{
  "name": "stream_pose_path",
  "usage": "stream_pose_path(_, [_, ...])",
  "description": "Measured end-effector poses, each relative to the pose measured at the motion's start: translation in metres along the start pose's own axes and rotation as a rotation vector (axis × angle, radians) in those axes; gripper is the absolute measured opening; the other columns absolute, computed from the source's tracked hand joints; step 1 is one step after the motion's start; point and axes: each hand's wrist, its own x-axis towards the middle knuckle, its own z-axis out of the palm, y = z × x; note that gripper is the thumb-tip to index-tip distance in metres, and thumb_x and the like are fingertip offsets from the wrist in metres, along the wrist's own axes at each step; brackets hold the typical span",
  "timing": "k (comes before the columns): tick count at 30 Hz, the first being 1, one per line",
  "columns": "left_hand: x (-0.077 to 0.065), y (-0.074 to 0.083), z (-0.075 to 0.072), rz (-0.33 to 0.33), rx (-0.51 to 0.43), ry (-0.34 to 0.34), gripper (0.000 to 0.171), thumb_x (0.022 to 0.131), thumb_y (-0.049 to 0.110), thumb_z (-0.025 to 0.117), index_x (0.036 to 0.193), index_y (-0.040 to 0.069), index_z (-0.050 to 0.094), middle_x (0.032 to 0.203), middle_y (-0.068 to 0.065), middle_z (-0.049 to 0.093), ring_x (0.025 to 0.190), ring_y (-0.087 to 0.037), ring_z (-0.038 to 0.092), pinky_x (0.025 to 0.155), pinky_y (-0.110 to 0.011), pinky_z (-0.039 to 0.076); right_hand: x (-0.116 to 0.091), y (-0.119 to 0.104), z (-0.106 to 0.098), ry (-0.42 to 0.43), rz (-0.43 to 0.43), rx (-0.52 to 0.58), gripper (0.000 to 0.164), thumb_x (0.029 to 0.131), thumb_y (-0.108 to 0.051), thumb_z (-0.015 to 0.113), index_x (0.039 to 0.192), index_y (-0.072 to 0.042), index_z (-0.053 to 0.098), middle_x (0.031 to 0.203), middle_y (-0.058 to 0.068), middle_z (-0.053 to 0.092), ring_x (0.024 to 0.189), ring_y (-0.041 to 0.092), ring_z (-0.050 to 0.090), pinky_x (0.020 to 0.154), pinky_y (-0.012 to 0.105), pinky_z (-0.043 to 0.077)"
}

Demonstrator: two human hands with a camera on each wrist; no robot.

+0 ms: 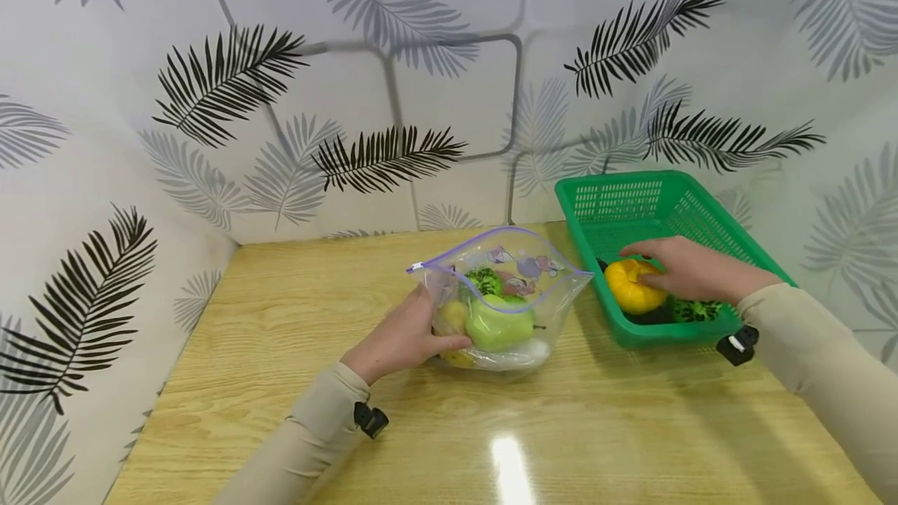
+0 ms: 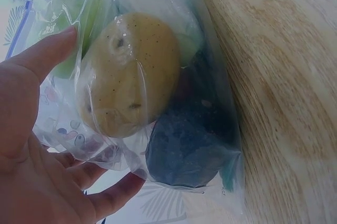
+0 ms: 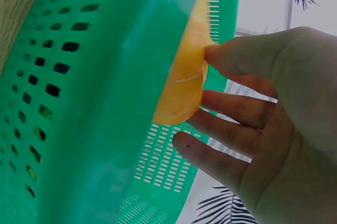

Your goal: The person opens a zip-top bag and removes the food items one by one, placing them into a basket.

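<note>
My left hand (image 1: 403, 337) grips the left side of a clear zip bag (image 1: 554, 318), thumb in front and fingers behind. The bag's mouth, edged in purple, gapes at the top. Inside are a green pear (image 1: 500, 326), a green bumpy gourd (image 1: 484, 280), a potato (image 2: 129, 74) and a dark round item (image 2: 184, 150). My right hand (image 1: 684, 267) reaches into a green basket (image 1: 722, 220) and holds a yellow pumpkin (image 1: 634, 287) between thumb and fingers. In the right wrist view, the basket wall hides part of the pumpkin (image 3: 181, 87).
Another dark-spotted green gourd (image 1: 694, 310) lies in the basket beside the pumpkin. Both bag and basket stand on a wooden table (image 1: 281, 294). A leaf-patterned cloth (image 1: 435, 100) rises behind the table's back edge.
</note>
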Motion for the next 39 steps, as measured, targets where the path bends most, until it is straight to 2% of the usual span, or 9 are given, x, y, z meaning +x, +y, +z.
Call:
stream_pose_path(6, [-0.003, -0.001, -0.002, -0.011, 0.004, -0.011, 0.097, 0.076, 0.060, 0.068, 0.147, 0.018, 0.016, 0.146, -0.012, 0.034, 0.128, -0.017, 0.029, 0.104, -0.044, 0.036, 0.003, -0.007, -0.003, 0.028, -0.018, -0.009, 0.040, 0.090, -0.010, 0.063, 0.129, -0.004, 0.056, 0.125, 0.020, 0.058, 0.110, 0.035, 0.051, 0.086, 0.057, 0.047])
stream_pose_path(9, [-0.004, -0.001, -0.004, 0.002, -0.006, -0.008, 0.096, 0.077, 0.057, 0.068, 0.147, 0.018, 0.015, 0.147, -0.013, 0.032, 0.130, -0.017, 0.027, 0.105, -0.045, 0.034, 0.005, -0.017, -0.006, 0.116, -0.064, -0.030, 0.035, 0.089, -0.009, 0.064, 0.124, -0.006, 0.059, 0.124, 0.016, 0.059, 0.111, 0.032, 0.050, 0.088, 0.055, 0.046])
stream_pose_path(12, [-0.005, -0.001, -0.005, 0.024, -0.015, 0.003, 0.096, 0.078, 0.055, 0.070, 0.147, 0.019, 0.014, 0.148, -0.013, 0.031, 0.130, -0.017, 0.026, 0.105, -0.046, 0.034, 0.007, -0.040, -0.015, 0.230, -0.135, -0.049, 0.031, 0.088, -0.008, 0.064, 0.119, -0.009, 0.063, 0.121, 0.011, 0.061, 0.111, 0.028, 0.050, 0.088, 0.053, 0.047])
stream_pose_path(18, [-0.005, -0.001, -0.005, 0.022, -0.030, 0.014, 0.097, 0.078, 0.054, 0.070, 0.148, 0.018, 0.013, 0.148, -0.013, 0.030, 0.130, -0.017, 0.026, 0.105, -0.046, 0.034, 0.013, -0.105, -0.034, 0.478, -0.423, -0.081, 0.026, 0.085, -0.003, 0.062, 0.110, -0.012, 0.066, 0.109, 0.003, 0.064, 0.100, 0.014, 0.052, 0.076, 0.042, 0.052])
stream_pose_path(21, [-0.003, 0.000, -0.006, 0.020, -0.045, 0.015, 0.095, 0.078, 0.054, 0.070, 0.146, 0.018, 0.016, 0.148, -0.012, 0.032, 0.130, -0.016, 0.027, 0.105, -0.045, 0.033, 0.019, -0.131, -0.036, 0.533, -0.555, -0.094, 0.024, 0.084, -0.002, 0.061, 0.105, -0.010, 0.068, 0.103, 0.001, 0.065, 0.095, 0.011, 0.053, 0.071, 0.037, 0.054])
stream_pose_path(24, [-0.001, 0.001, -0.007, 0.023, -0.063, 0.020, 0.092, 0.078, 0.054, 0.070, 0.145, 0.017, 0.018, 0.148, -0.012, 0.033, 0.130, -0.015, 0.028, 0.106, -0.044, 0.032, 0.028, -0.151, -0.034, 0.479, -0.611, -0.100, 0.023, 0.086, -0.002, 0.060, 0.105, -0.013, 0.068, 0.104, 0.000, 0.065, 0.094, 0.010, 0.055, 0.068, 0.035, 0.055])
stream_pose_path(29, [0.001, 0.003, -0.008, 0.010, -0.122, 0.011, 0.095, 0.078, 0.052, 0.072, 0.145, 0.013, 0.017, 0.148, -0.013, 0.033, 0.129, -0.017, 0.032, 0.105, -0.044, 0.033, 0.047, -0.165, -0.024, 0.303, -0.581, -0.085, 0.022, 0.091, 0.000, 0.057, 0.104, -0.015, 0.068, 0.106, 0.001, 0.065, 0.096, 0.012, 0.057, 0.072, 0.034, 0.055])
stream_pose_path(34, [0.000, 0.005, -0.009, 0.000, -0.144, -0.005, 0.098, 0.078, 0.051, 0.072, 0.148, 0.013, 0.015, 0.150, -0.012, 0.031, 0.129, -0.017, 0.031, 0.104, -0.043, 0.035, 0.064, -0.169, -0.012, 0.160, -0.535, -0.086, 0.019, 0.088, 0.001, 0.063, 0.101, -0.011, 0.070, 0.098, 0.004, 0.068, 0.087, 0.012, 0.059, 0.070, 0.032, 0.055])
stream_pose_path(39, [-0.002, 0.006, -0.009, -0.013, -0.093, 0.002, 0.104, 0.077, 0.053, 0.072, 0.151, 0.013, 0.012, 0.150, -0.011, 0.030, 0.128, -0.015, 0.030, 0.104, -0.043, 0.036, 0.073, -0.172, -0.004, 0.008, -0.520, -0.105, 0.029, 0.082, 0.005, 0.064, 0.106, -0.010, 0.068, 0.097, 0.005, 0.069, 0.084, 0.014, 0.060, 0.070, 0.033, 0.055])
